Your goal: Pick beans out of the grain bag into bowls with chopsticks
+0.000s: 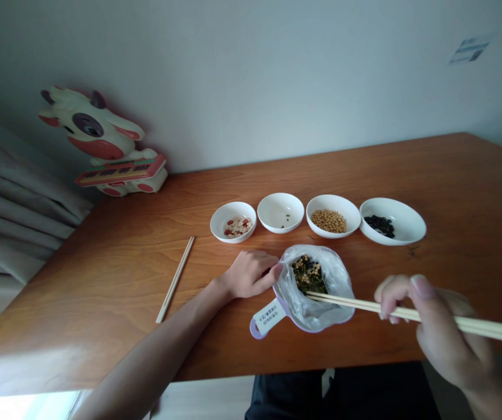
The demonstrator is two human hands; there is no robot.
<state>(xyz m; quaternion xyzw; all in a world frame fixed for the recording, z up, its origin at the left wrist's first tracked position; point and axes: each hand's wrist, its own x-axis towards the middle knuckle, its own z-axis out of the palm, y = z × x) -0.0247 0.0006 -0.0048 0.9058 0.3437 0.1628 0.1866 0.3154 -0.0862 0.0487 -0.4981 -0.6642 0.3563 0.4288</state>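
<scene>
A purple-handled bowl lined with a clear plastic bag [340, 274] stands near the table's front edge, with a label on its handle. Dark green and tan bits, like mixed beans, lie inside it. My left hand [251, 273] grips the bowl's left rim with the thumb, its other fingers curled and partly hidden. In my right hand [434, 321] is a pair of wooden chopsticks [364, 305], held between thumb and fingers. Their tips touch the mixture inside the lined bowl.
Behind stand white bowls: one with pale and red pieces [218, 224], one with a few green bits [272, 204], one with yellow soybeans [329, 221], one with black beans [379, 226]. Other chopsticks [175, 280] lie left. A cow toy keyboard [111, 146] leans against the wall.
</scene>
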